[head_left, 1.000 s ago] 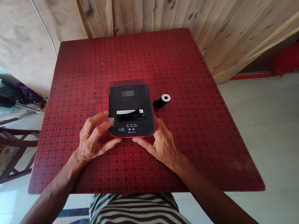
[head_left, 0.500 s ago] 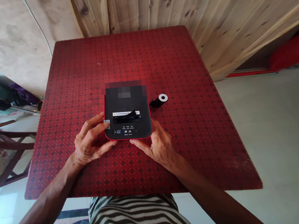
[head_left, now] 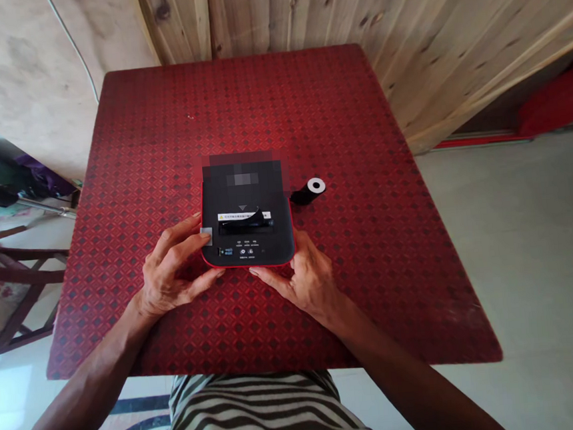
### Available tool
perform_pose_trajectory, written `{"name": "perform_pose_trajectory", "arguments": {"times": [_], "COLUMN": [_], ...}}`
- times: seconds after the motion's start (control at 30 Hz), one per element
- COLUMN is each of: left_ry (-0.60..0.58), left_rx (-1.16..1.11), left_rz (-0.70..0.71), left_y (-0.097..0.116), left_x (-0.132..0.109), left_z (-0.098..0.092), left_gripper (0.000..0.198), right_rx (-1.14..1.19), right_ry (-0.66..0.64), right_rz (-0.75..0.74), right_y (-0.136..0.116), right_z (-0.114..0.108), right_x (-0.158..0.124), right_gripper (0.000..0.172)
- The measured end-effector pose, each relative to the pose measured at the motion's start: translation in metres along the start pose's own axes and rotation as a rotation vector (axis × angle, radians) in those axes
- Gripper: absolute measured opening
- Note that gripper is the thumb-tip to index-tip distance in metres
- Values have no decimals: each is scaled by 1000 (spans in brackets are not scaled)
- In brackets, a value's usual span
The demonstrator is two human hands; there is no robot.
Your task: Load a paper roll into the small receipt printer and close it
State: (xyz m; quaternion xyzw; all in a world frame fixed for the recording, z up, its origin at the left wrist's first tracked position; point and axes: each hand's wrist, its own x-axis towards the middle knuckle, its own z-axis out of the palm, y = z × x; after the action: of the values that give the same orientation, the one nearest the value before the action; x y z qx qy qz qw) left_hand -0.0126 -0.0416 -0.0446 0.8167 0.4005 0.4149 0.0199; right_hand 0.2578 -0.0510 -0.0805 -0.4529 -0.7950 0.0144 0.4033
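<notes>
A small black printer with a red edge (head_left: 247, 218) sits in the middle of the red patterned table (head_left: 237, 112). Its top shows a slot with a dark strip, a yellow warning label and small buttons. My left hand (head_left: 171, 272) rests against its left side, with fingers spread and a fingertip by the grey button on the left edge. At the front right corner my right hand (head_left: 304, 277) touches the printer, fingers curled along the side. A black roll with a white core (head_left: 310, 190) lies just right of the printer, apart from both hands.
A wooden plank wall (head_left: 299, 13) rises behind the table. A dark wooden chair (head_left: 5, 266) and clutter stand to the left. Pale tiled floor (head_left: 518, 221) lies to the right, with a red object (head_left: 557, 101) by the wall.
Both hands keep their hold at the printer's sides. The view has shifted slightly; the printer and roll stay in place.
</notes>
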Motion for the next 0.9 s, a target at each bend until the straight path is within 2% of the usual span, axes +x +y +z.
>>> {"name": "perform_pose_trajectory", "arguments": {"times": [0.3, 0.67, 0.9], "left_ry": [-4, -17, -9], "left_rx": [-19, -133, -178], "left_rz": [40, -76, -84], "left_y": [1, 7, 5], "left_x": [3, 8, 12], "left_z": [-1, -1, 2], "left_gripper": [66, 61, 56], "right_rx": [64, 88, 95], "right_ry": [-53, -37, -37], "right_rz": [64, 78, 70], "right_y": [2, 3, 1], "right_z": [0, 1, 3], "right_x": [-4, -5, -2], "right_gripper": [65, 70, 66]}}
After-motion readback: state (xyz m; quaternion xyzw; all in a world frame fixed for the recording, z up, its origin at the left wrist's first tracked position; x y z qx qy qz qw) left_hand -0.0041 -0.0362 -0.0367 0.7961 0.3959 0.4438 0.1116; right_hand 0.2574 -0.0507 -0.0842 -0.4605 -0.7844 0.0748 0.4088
